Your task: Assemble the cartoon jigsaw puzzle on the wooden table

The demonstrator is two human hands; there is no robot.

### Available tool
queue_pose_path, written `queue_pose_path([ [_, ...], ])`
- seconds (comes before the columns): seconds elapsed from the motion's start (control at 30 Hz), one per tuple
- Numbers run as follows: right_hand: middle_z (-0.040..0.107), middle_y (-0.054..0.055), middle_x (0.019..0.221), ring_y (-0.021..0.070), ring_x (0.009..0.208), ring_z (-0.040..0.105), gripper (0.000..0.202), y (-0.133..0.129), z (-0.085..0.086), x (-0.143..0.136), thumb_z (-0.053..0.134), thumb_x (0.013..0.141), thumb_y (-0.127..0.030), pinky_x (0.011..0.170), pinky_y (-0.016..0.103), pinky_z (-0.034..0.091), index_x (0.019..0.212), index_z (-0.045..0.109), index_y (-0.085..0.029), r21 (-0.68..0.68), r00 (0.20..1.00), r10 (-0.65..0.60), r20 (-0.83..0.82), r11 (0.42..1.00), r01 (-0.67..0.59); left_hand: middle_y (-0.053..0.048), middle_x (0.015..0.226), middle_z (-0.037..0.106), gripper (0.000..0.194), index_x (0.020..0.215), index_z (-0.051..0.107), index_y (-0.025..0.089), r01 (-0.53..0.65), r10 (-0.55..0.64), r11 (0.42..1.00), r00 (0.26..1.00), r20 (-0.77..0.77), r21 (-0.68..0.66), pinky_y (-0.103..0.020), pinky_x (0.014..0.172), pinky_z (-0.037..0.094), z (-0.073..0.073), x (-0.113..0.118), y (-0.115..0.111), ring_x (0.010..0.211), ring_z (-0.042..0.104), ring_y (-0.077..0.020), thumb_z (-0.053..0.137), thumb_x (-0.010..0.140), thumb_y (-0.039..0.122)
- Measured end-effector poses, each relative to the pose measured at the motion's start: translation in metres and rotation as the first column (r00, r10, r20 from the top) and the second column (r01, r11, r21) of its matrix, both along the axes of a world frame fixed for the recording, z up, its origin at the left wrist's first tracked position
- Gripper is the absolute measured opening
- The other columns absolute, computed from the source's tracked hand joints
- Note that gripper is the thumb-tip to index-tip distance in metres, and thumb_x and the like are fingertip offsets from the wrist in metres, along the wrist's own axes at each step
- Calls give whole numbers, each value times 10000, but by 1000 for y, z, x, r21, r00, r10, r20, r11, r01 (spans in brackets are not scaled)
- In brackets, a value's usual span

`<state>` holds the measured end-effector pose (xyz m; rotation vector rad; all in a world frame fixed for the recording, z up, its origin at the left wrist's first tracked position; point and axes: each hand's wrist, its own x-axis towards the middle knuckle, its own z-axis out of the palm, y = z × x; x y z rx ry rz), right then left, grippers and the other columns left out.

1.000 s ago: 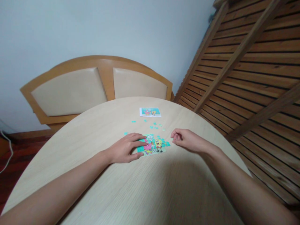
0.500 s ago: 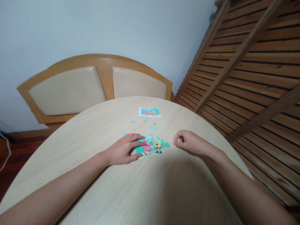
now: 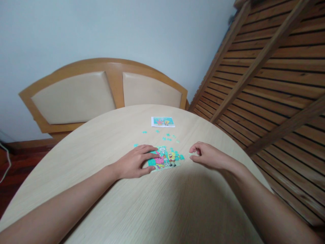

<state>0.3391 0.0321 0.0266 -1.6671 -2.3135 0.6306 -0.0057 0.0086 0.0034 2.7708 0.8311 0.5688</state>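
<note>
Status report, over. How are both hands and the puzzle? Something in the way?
Left hand flat on puzzle. Right hand to its right, pale piece at fingertips, grip unclear. In the way: left hand covers puzzle's left part. Loose pieces beyond.

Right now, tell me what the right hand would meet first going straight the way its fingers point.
Beyond the small pale piece at its fingertips, the right hand would probably meet the teal pieces at the puzzle's right edge; its height over the table is unclear.
</note>
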Motion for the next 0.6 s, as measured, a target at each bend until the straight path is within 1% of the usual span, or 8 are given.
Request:
queue_pose_path([
  [0.1, 624, 36, 745, 174, 645, 551, 248, -4, 2, -5, 671, 719, -307, 595, 278, 405, 914, 671, -154, -82, 995, -10, -101, 997, 1, -115, 1399, 561, 434, 1345, 581, 250, 1, -1, 1000, 1000, -1, 1, -486, 1107, 426, 1, 0, 0, 1302, 515, -289, 617, 932, 378],
  [0.2, 600, 8, 725, 146, 626, 526, 257, -6, 2, -11, 659, 753, -351, 576, 258, 389, 923, 636, -159, -177, 960, 22, -278, 981, -74, -107, 1396, 566, 430, 1341, 583, 260, 4, -4, 1000, 1000, 9, -1, -486, 1098, 432, 1, 1, 0, 1295, 521, -289, 624, 927, 369],
  [0.27, 594, 3, 744, 139, 645, 521, 305, -7, 3, -15, 649, 789, -392, 593, 257, 389, 981, 641, -155, -176, 933, 52, -356, 977, -122, -106, 1391, 570, 430, 1340, 585, 260, 5, -5, 1000, 1000, 13, -3, -482, 1093, 435, 1, 0, 0, 1288, 527, -289, 626, 926, 367],
  [0.33, 592, 5, 747, 141, 662, 520, 343, -7, 3, -20, 628, 829, -432, 604, 262, 384, 1025, 664, -154, -162, 917, 78, -391, 975, -152, -104, 1391, 571, 429, 1338, 586, 261, 2, -2, 1000, 1000, 15, -2, -484, 1093, 434, 0, 0, 0, 1287, 528, -291, 625, 925, 368],
  [0.4, 595, 13, 734, 147, 672, 524, 363, -7, 4, -25, 610, 855, -470, 597, 264, 376, 1013, 685, -151, -159, 907, 82, -414, 974, -160, -102, 1391, 572, 427, 1332, 590, 266, -9, 9, 1000, 1000, 15, 2, -495, 1089, 433, 0, 0, 0, 1283, 529, -299, 625, 921, 375],
  [0.47, 606, 21, 725, 150, 677, 536, 376, -8, 3, -29, 615, 854, -496, 589, 263, 375, 974, 685, -147, -157, 893, 62, -447, 977, -146, -103, 1388, 573, 423, 1327, 593, 263, -27, 27, 1000, 1000, 8, 8, -507, 1083, 433, -1, 0, 1, 1273, 534, -306, 616, 925, 393],
  [0.6, 660, 36, 738, 161, 690, 585, 383, -7, 0, -32, 675, 799, -523, 610, 268, 408, 904, 657, -156, -165, 875, 20, -484, 980, -114, -105, 1377, 578, 415, 1319, 598, 260, -42, 42, 999, 999, 12, 8, -511, 1073, 436, -1, 0, 1, 1254, 542, -308, 600, 934, 414],
])
